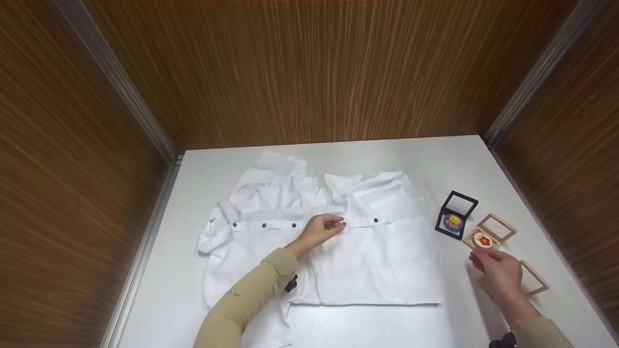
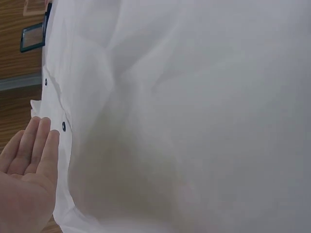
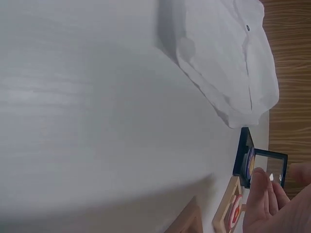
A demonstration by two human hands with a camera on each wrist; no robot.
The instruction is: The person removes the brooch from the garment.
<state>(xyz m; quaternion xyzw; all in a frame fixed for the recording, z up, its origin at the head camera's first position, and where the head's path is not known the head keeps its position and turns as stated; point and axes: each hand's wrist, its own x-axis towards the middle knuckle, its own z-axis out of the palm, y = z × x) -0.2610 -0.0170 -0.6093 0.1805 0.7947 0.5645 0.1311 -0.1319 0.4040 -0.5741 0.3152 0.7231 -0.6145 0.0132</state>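
Note:
A white short-sleeved shirt [image 1: 367,261] lies spread on the table, its row of dark buttons running left to right. My left hand [image 1: 320,231] is over the shirt's middle, fingertips right at one dark button [image 1: 344,224]; in the left wrist view its fingers [image 2: 41,145] look straight and hold nothing. To the right, my right hand [image 1: 500,271] hovers by a light wooden case [image 1: 508,230] holding a round badge [image 1: 482,240] with a red flower. Its fingers [image 3: 260,191] and thumb are apart in the right wrist view. It partly hides another wooden-framed case [image 1: 534,278].
A black case [image 1: 449,232] stands open with a purple and yellow round badge [image 1: 453,222] inside, just right of the shirt. Brown wood-grain panels [image 1: 309,72] enclose the white table [image 1: 164,270] at the back and both sides.

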